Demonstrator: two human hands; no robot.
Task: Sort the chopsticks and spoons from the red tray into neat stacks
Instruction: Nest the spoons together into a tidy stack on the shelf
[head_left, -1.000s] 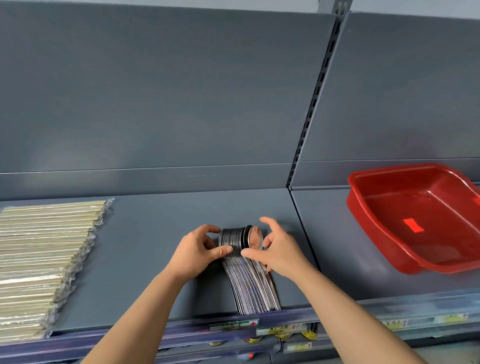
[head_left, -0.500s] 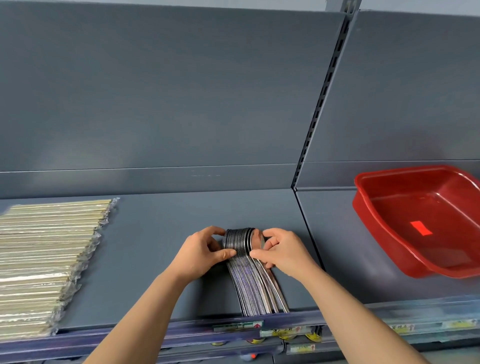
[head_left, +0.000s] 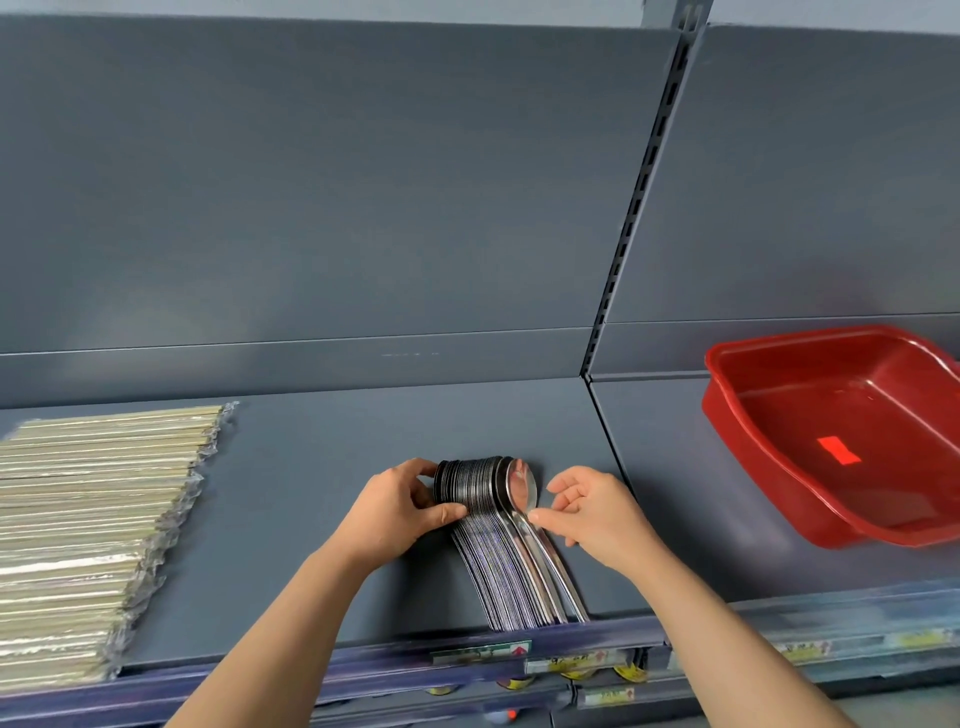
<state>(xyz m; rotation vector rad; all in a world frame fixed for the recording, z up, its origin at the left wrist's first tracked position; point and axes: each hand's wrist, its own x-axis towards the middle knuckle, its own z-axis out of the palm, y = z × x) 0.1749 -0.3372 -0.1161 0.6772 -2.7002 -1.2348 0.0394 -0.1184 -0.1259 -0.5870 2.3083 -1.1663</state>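
To square the spoons (head_left: 478, 488), the left hand (head_left: 395, 512), gripping their bowl end, should hold firm while the right hand (head_left: 592, 512), fingers (head_left: 563, 488) loose and thumb touching the outer spoon, pushes it flush. The shiny nested stack stands on edge on the shelf (head_left: 311, 467), at 9 o'clock from the red tray (head_left: 737, 415).

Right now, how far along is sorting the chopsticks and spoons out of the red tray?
Nearly done. The red tray looks empty and the wrapped chopsticks lie stacked at left. In hand: the left hand grips the spoon stack at its bowls, the right hand touches the outermost spoon with its thumb. Left: squaring the fanned handles.
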